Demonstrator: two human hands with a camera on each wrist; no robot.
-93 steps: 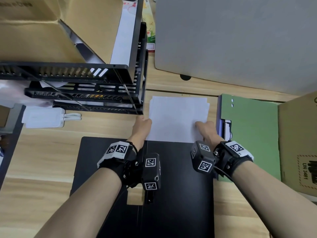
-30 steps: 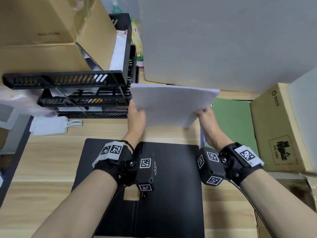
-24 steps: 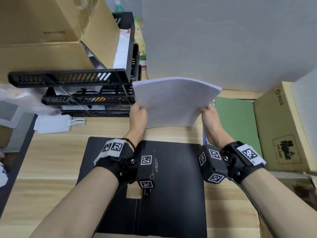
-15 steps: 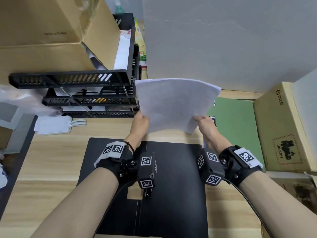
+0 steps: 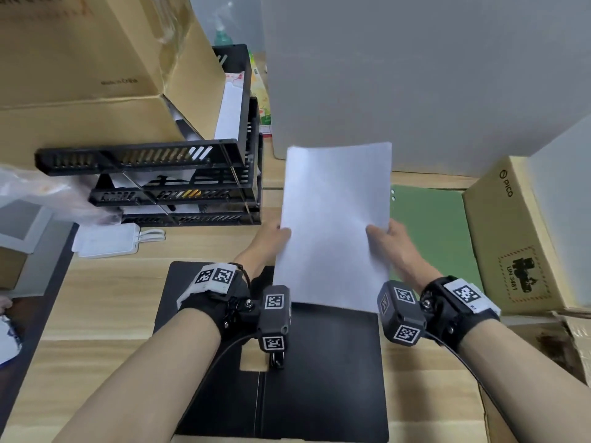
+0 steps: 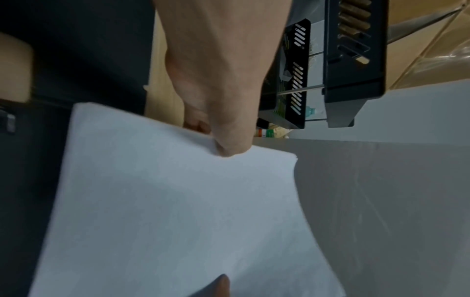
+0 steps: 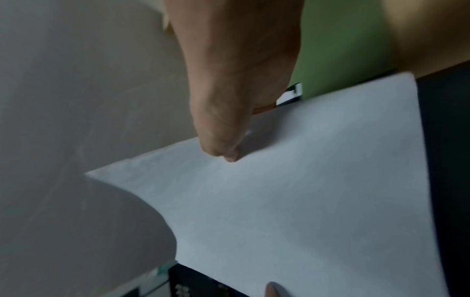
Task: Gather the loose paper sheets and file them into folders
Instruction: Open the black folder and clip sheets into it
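A stack of white paper sheets (image 5: 332, 225) stands lifted above the desk, long side running away from me. My left hand (image 5: 271, 238) pinches its left edge, thumb on top (image 6: 229, 144). My right hand (image 5: 387, 238) pinches the right edge, thumb on the sheets (image 7: 223, 148). The paper (image 6: 178, 211) (image 7: 305, 191) fills both wrist views. Below lies a black folder (image 5: 319, 372) on the wooden desk. A green folder (image 5: 435, 238) lies flat to the right, partly behind my right hand.
A black stacked letter tray (image 5: 179, 183) stands at the left with a cardboard box (image 5: 96, 75) on it. A grey board (image 5: 415, 75) rises behind the paper. A brown PICO carton (image 5: 518, 238) borders the green folder. A white flat device (image 5: 108, 239) lies on the desk at the left.
The sheets were lifted off the desk, then turned from lying wide to standing lengthwise. Both hands shifted their hold from the near corners to the side edges.
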